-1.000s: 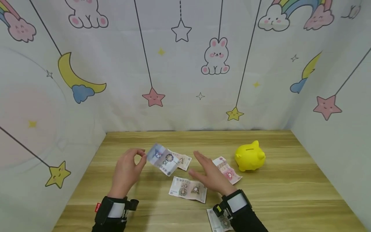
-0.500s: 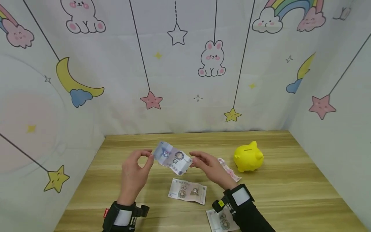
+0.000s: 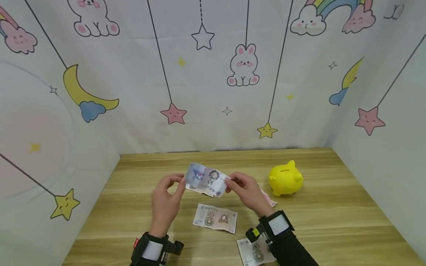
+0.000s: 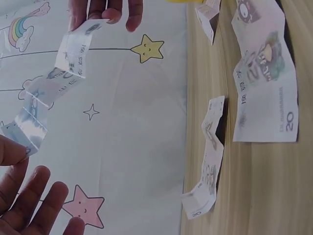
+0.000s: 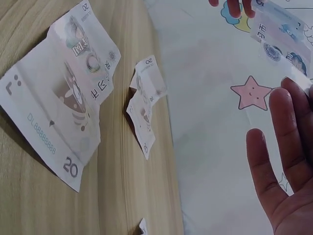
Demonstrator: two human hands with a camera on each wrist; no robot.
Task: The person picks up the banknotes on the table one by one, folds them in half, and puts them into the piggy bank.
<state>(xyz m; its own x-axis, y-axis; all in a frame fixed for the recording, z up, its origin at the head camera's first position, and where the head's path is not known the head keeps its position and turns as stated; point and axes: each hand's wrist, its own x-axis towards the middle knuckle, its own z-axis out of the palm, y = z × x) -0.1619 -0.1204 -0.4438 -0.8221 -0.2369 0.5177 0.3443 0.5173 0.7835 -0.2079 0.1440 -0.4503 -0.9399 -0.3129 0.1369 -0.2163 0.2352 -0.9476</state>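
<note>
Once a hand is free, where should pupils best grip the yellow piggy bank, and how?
Probably around the widest part of the yellow piggy bank, the right hand coming from above: its upright, rounded body shows no handle, and the pink note lies near its left side.

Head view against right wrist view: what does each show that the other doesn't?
Head only: the yellow piggy bank and bottom-edge banknote.
Right wrist only: a readable serial line on the middle 20 banknote, and most of the rear 20 banknote, largely hidden in head view behind the held 10 banknote.
Both: left hand, right hand, held 10 banknote, middle 20 banknote, wooden table and cartoon backdrop.
</note>
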